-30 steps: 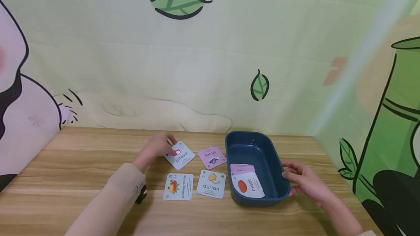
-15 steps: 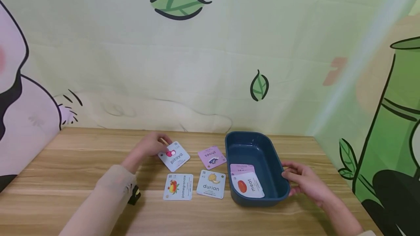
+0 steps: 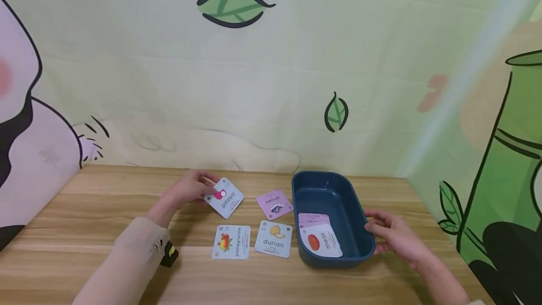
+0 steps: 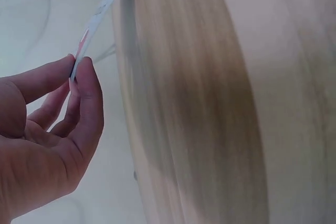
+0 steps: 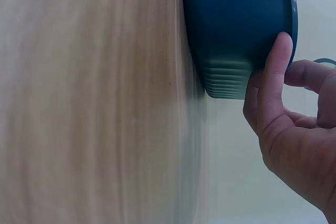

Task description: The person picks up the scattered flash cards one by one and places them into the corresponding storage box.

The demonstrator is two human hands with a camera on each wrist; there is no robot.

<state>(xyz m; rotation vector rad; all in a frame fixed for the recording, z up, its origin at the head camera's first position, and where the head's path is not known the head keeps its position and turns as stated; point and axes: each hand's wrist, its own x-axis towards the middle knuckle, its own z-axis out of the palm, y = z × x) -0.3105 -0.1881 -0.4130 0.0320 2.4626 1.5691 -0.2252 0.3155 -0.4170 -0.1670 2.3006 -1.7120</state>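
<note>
My left hand pinches a pitaya flash card by one corner between thumb and fingers. In the left wrist view the card shows nearly edge-on, tilted up above the tabletop. My right hand grips the right side of a dark blue plastic bin, thumb and fingers at its rim. The right wrist view shows the thumb against the bin's outer wall. Inside the bin, a meat card overlaps a pink card whose word is partly hidden.
Left of the bin, a pink shoes card lies upside down. Nearer me are a durian card and a pomegranate card, turned sideways. A printed cloth backdrop rises behind the wooden table.
My left hand has drawn the pitaya card leftward, then raised it slightly and tilted it up. The right hand stays on the bin's rim.
</note>
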